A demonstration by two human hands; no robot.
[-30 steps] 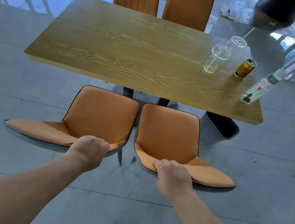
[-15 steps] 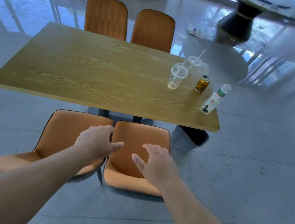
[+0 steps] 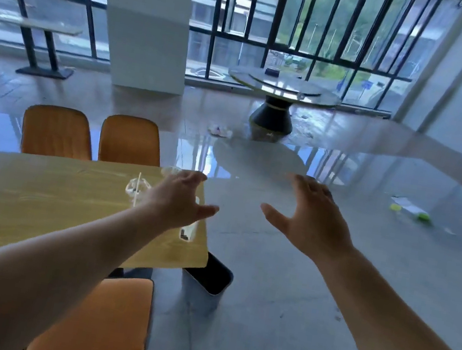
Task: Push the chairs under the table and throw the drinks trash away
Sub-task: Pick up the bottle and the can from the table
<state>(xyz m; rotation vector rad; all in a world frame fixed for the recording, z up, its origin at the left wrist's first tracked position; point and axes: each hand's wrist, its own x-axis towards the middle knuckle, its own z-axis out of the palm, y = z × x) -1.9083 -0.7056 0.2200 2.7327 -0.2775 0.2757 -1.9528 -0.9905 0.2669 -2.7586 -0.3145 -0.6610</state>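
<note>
cup (image 3: 136, 188) holds straw; bin (image 3: 207, 284) beside table (image 3: 20, 200).

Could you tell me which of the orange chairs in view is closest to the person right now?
The near-side chair at the bottom of the view, below the left forearm. The other two chairs stand across the table, backs showing above its far edge.

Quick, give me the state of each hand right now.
Left hand: open, fingers spread, holding nothing, above the drinks at the table's end.
Right hand: open, fingers spread, holding nothing, in the air beyond the table.
</note>
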